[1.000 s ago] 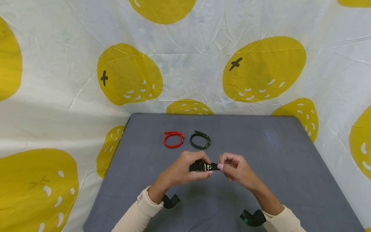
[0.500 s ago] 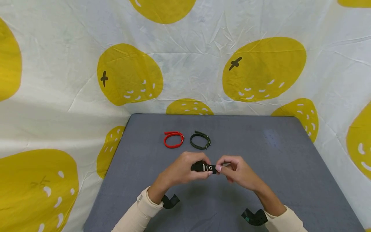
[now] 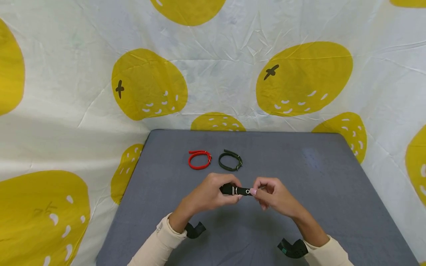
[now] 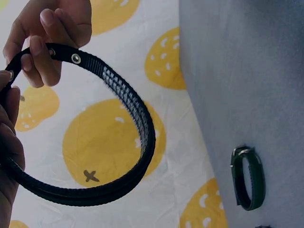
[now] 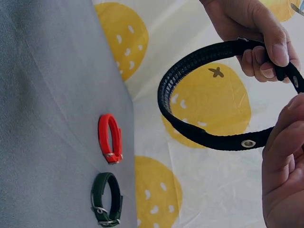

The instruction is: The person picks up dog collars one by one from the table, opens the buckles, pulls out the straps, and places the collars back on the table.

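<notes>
Creased white cloth (image 3: 219, 81) walls the scene, big yellow fruit prints (image 3: 304, 83) blazing at 10 and 2 o'clock, a grey tabletop (image 3: 332, 188) commanding 6 o'clock!

The table (image 3: 316, 177) stands in front of the sheet (image 3: 219, 87), which also extends along its left and right sides. Two collars lie on the table, left of its centreline, side by side and apart: left collar (image 3: 199, 168), right collar (image 3: 227, 169). Both are positioned between the hands and the far table edge. The left hand (image 3: 208, 194) and right hand (image 3: 273, 195) are located above the table, nearer the wearer. The third collar (image 3: 243, 191) spans from one hand to the other, its loop hanging below them. Its buckle (image 3: 234, 190) is at the left hand; an eyelet (image 3: 247, 191) is just beside the right fingertips.
</notes>
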A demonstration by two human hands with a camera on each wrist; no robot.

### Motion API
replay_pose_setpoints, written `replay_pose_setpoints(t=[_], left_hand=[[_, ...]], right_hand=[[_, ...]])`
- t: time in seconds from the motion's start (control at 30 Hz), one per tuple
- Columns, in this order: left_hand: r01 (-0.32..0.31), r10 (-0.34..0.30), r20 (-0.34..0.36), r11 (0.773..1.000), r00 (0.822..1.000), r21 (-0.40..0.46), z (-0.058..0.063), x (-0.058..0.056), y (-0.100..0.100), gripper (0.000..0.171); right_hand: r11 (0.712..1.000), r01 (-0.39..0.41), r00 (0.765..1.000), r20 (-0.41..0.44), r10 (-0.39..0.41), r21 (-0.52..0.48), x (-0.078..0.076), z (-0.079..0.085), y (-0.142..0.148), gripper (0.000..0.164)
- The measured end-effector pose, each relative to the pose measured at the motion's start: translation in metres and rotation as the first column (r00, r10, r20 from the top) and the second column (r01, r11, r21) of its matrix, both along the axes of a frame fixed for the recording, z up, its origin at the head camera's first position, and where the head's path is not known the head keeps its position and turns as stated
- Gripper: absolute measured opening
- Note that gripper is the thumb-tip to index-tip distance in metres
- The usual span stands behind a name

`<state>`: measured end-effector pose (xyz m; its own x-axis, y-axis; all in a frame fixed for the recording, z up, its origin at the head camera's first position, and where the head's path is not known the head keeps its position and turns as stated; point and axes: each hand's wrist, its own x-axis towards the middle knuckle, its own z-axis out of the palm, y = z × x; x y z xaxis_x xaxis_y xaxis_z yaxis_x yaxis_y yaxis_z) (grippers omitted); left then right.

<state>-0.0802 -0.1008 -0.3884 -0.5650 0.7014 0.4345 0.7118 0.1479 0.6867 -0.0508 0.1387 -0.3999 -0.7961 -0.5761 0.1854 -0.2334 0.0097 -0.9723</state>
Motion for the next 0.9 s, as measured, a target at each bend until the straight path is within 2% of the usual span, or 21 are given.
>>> replay_pose_setpoints(t=[0.13,0.33,0.53,0.73,0.9], left_hand=[[-0.005,0.005,0.013,1.0,1.0,0.009,0.0016,-0.0011,-0.0014,0.014],[-0.016,0.016,-0.006,1.0,1.0,-0.008,0.0038,-0.0019,-0.0018,0.013],[-0.028,0.021,-0.075,0.996,0.997,-0.087,0.0036,-0.0021,0.0019,0.012],[-0.041,0.022,-0.119,0.986,0.993,-0.162,0.0026,-0.0025,0.0053,0.014],[-0.05,0.029,-0.122,0.984,0.992,-0.173,0.0033,-0.0023,0.0064,0.015]], right_hand=[[1.0,0.023,1.0,-0.02,-0.023,0.008,-0.0007,0.0015,0.0009,0.018],[0.999,0.042,0.999,-0.019,-0.042,0.021,-0.0024,0.0006,0.0021,0.015],[0.996,0.026,0.999,0.017,-0.028,0.089,-0.0037,0.0012,0.001,0.017],[0.98,0.076,0.996,0.037,-0.084,0.185,-0.0036,0.0051,-0.0024,0.014],[0.981,0.074,0.996,0.035,-0.081,0.177,-0.0055,0.0058,-0.0033,0.014]])
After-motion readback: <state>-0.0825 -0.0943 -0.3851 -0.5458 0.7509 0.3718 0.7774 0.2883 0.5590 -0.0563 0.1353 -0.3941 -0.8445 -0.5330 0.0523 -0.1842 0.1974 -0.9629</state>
